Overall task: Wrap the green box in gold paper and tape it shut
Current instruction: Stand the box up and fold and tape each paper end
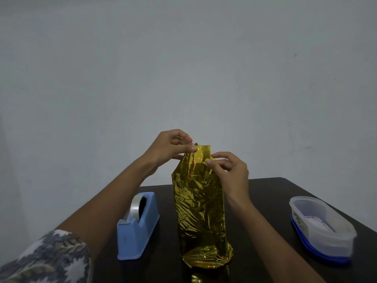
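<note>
1. The dispenser is sitting on the counter, just left of the parcel.
2. Your left hand is pinching the top flap of the paper.
3. The box is standing upright mid-counter, hidden inside the paper.
4. Your right hand is pinching the top's right edge.
5. You are likely folding the top end shut; taping it next is going to need one hand free.
</note>
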Tool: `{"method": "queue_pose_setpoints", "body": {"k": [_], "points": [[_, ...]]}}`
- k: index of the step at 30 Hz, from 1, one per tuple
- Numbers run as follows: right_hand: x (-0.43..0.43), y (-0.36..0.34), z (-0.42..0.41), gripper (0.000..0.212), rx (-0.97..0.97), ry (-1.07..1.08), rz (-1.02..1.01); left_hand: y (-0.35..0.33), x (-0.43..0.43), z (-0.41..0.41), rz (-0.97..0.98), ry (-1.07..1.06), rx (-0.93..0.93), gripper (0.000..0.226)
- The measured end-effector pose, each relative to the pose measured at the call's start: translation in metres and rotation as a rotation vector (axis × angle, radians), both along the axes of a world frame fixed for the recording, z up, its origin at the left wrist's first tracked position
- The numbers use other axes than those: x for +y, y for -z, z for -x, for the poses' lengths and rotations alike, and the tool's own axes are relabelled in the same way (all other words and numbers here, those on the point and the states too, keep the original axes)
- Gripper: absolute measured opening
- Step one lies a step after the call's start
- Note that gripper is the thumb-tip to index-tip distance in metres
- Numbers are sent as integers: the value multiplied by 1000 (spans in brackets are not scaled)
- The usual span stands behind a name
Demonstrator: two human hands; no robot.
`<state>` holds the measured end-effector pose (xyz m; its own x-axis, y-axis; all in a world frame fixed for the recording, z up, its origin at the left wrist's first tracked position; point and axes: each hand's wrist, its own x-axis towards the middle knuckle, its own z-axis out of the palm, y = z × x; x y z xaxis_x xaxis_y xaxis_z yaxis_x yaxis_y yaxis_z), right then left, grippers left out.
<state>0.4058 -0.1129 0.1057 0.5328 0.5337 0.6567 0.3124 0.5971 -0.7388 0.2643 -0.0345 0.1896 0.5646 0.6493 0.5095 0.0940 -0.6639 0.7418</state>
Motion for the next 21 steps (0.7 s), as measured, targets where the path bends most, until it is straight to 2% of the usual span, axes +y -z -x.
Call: {"method": "queue_pose_setpoints", "body": {"k": [8,17,21], "points": [[-2,0,1,15,-24,-21,-9,-15,2,3,-104,144,209,7],[-6,-2,-1,15,-32,-127,-21,-25,3,0,-191,137,319,22],[-5,-5,-2,11,-83,-86,22,-29,2,-1,-217,140,354,20]]}}
